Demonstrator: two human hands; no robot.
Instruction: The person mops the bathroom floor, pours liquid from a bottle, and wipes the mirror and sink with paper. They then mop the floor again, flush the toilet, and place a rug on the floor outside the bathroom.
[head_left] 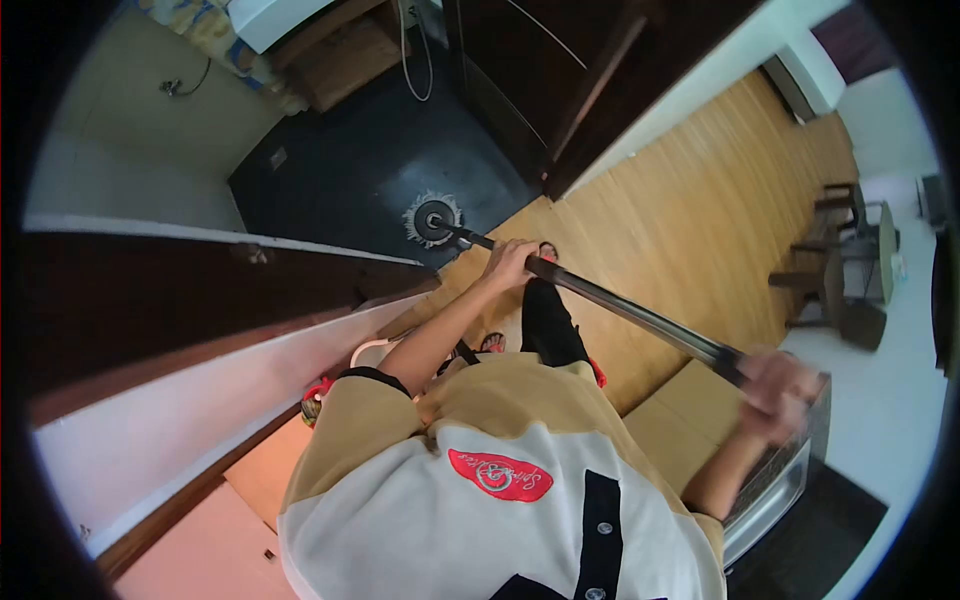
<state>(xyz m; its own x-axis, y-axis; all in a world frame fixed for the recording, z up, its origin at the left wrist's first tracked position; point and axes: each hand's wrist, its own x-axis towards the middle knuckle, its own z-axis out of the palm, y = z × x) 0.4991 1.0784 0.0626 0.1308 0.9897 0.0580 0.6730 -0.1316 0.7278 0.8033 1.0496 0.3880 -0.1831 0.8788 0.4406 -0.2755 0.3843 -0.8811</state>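
A long mop handle (640,315) runs slantwise across the view. Its round mop head (434,218), fringed in white, lies flat on the dark floor (340,170) beyond the doorway. My left hand (512,262) is wrapped round the lower part of the handle, near my foot. At the upper end, beside the counter, my right hand (780,395) grips the handle; it is blurred by motion.
A dark door (590,100) stands beside the doorway. Dark chairs (825,290) and a glass table (885,250) are at the right. A sink (770,505) is set in the counter at the lower right. A shower hose (428,70) hangs at the top.
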